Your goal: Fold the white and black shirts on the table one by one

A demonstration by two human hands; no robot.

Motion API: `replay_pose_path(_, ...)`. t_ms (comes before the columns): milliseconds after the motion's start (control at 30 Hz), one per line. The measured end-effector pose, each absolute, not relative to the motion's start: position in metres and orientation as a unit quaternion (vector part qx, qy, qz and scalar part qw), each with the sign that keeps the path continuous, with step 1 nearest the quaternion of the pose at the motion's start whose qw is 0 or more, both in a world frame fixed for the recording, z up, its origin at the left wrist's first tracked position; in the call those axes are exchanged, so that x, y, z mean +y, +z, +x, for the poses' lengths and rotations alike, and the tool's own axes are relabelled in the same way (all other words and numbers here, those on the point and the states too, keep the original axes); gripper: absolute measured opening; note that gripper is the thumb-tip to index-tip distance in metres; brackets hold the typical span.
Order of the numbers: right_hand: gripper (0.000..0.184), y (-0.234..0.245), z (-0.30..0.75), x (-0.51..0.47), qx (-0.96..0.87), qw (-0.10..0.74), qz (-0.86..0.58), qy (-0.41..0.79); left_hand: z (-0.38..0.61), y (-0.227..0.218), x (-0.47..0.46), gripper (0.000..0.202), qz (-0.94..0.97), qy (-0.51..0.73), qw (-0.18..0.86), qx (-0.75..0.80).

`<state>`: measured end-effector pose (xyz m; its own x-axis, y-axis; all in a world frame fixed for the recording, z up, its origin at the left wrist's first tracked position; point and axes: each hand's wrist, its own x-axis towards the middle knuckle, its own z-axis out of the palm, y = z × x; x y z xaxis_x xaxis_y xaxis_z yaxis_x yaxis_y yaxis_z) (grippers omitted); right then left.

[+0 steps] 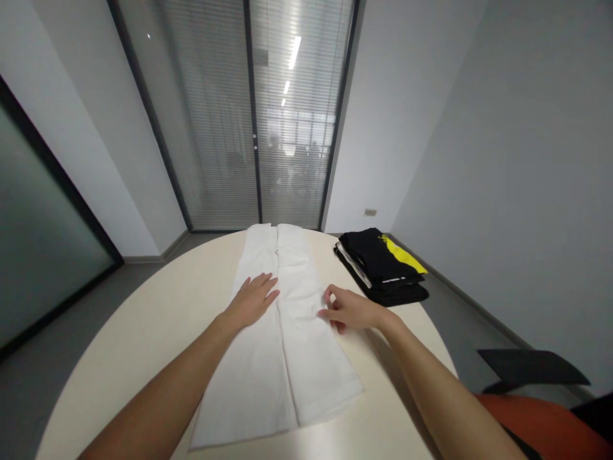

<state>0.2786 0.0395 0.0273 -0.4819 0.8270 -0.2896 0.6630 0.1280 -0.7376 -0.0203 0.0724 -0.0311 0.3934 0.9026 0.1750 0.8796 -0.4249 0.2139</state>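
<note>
A long white garment (306, 364) lies flat on the round cream table (158, 326), narrow at the far end and flaring toward me. A lengthwise line runs down its middle; whether it is a skirt or trousers I cannot tell. My left hand (251, 300) rests flat on the left half, fingers stretched out toward the middle line. At the right edge, my right hand (349, 308) has its fingers curled and its thumb on the cloth, pinching the edge. Small creases show in the fabric beside that thumb.
A stack of folded clothes (383, 265), mostly black with a yellow patch on top, sits at the table's right rim. Beyond the table's right side stands a chair with an orange seat (536, 421) and a black armrest (534, 366). Glass panels with blinds (215, 128) are behind.
</note>
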Motion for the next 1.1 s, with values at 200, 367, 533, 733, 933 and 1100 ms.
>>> replay_pose_path(200,0.067,0.047,0.284,0.029,-0.698,-0.100,-0.427,0.565,-0.022,-0.028,0.054,0.056,0.860,0.127,0.070,0.490)
replay_pose_path(367,0.067,0.061,0.274,0.020,-0.688,-0.183,-0.380,0.591,-0.024,-0.029,0.054,0.056,0.866,0.124,0.063,0.481)
replay_pose_path(533,0.059,0.063,0.271,0.016,-0.749,-0.098,-0.400,0.519,-0.025,-0.030,0.053,0.044,0.888,0.149,0.053,0.433)
replay_pose_path(733,0.033,0.048,0.248,0.012,-0.856,0.031,-0.331,0.395,-0.025,-0.030,0.054,0.040,0.887,0.178,0.061,0.421)
replay_pose_path(933,0.036,0.037,0.219,-0.001,-0.930,0.043,-0.259,0.256,-0.026,-0.029,0.054,0.035,0.894,0.187,0.064,0.403)
replay_pose_path(1100,0.029,0.030,0.215,-0.001,-0.943,0.047,-0.243,0.222,-0.026,-0.028,0.053,0.027,0.898,0.207,0.082,0.379)
